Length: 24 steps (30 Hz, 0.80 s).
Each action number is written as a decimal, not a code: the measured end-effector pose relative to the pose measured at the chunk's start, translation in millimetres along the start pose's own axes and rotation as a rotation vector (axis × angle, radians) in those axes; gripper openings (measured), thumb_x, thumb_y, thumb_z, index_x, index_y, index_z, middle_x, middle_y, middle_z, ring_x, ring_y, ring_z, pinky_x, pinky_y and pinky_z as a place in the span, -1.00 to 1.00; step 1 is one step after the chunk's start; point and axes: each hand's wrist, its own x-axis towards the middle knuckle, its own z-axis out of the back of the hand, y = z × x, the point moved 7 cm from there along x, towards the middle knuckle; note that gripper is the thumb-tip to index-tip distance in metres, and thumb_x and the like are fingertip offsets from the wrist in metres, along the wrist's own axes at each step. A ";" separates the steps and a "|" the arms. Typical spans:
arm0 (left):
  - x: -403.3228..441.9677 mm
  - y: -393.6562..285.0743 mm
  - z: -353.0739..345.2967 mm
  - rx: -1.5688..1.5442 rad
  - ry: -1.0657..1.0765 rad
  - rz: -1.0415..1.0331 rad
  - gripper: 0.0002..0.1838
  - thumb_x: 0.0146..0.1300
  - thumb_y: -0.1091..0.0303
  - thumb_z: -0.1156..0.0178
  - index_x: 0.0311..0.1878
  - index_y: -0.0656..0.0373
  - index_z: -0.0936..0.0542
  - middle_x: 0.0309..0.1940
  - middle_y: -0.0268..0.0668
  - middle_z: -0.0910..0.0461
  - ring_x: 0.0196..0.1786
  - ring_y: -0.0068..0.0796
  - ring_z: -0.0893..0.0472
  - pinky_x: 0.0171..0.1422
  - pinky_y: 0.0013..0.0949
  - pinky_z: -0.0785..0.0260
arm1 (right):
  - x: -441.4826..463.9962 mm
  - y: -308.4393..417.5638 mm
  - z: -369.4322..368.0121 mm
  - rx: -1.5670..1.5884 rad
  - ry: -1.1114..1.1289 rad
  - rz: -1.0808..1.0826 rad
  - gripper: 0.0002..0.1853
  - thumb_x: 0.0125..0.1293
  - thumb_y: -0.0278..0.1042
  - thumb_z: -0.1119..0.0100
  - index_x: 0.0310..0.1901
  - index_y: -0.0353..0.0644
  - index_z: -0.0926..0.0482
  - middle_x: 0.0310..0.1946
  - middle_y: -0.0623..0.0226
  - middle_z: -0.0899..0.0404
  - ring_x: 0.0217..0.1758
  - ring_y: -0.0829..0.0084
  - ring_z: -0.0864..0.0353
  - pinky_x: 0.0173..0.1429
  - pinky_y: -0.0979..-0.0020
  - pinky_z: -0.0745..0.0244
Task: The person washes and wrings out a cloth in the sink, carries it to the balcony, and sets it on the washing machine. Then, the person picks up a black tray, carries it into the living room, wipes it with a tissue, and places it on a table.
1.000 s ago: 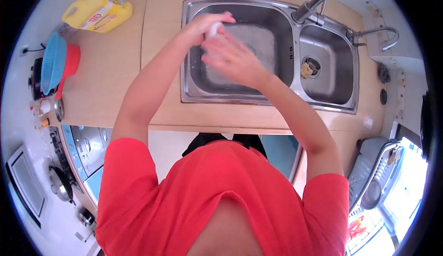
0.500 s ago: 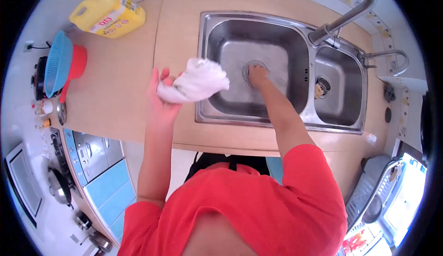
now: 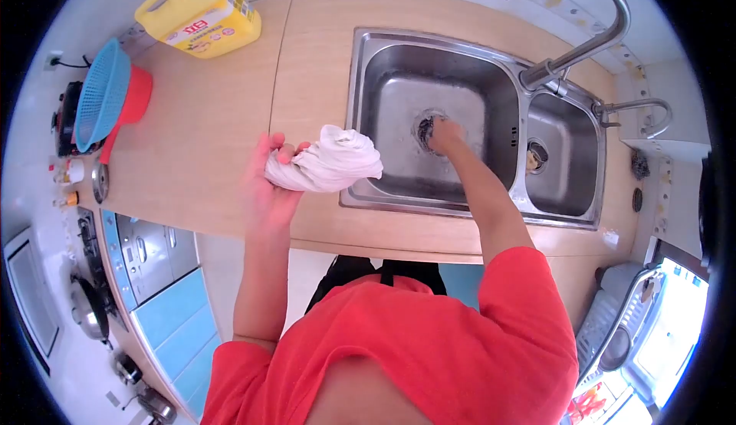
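Left fingers (image 3: pixel 286 153) curl round white cloth (image 3: pixel 330 163), right fingers (image 3: pixel 439 135), opening and hold unclear, in large basin (image 3: pixel 399 94); small basin (image 3: pixel 571 168) holds yellow scrap (image 3: pixel 531 161)

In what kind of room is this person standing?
Most likely a home kitchen: there is a double-bowl steel sink with a curved faucet, a blue plastic colander, and a frying pan.

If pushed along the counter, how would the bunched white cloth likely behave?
The white cloth would probably flop, its loose folds shifting or opening. Its uneven, lumpy outline suggests it wouldn't roll far. Being soft-looking fabric, held in the left hand, it seems unlikely to break.
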 end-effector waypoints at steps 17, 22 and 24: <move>-6.7 13.6 16.9 0.112 -0.043 -0.042 -0.79 0.37 0.21 0.05 -0.24 0.11 -0.50 -0.60 -0.39 -0.40 -0.13 -0.24 -0.53 0.02 -0.17 -0.35 | 70.0 -5.8 29.1 0.020 -0.115 -0.071 -0.62 0.12 -0.23 -0.09 -0.02 -0.18 -0.53 0.00 0.11 -0.53 0.09 0.17 -0.52 0.10 0.17 -0.44; -10.4 21.4 8.6 0.144 -0.068 -0.022 -0.80 0.37 0.23 0.05 -0.21 0.12 -0.49 -0.57 -0.38 -0.41 -0.12 -0.25 -0.53 0.01 -0.15 -0.35 | 12.8 -69.2 0.1 0.001 -0.024 -0.156 -0.55 0.11 -0.20 -0.10 0.01 -0.27 -0.47 -0.03 0.08 -0.54 0.04 0.12 -0.55 0.11 0.19 -0.42; -7.6 27.1 -3.3 0.151 -0.049 -0.012 -0.80 0.37 0.23 0.06 -0.19 0.12 -0.48 -0.55 -0.38 -0.42 -0.12 -0.25 -0.53 0.01 -0.14 -0.35 | 6.8 -69.1 -13.6 0.014 0.011 -0.177 -0.51 0.12 -0.16 -0.11 0.05 -0.27 -0.44 -0.03 0.07 -0.54 0.04 0.11 -0.54 0.12 0.19 -0.41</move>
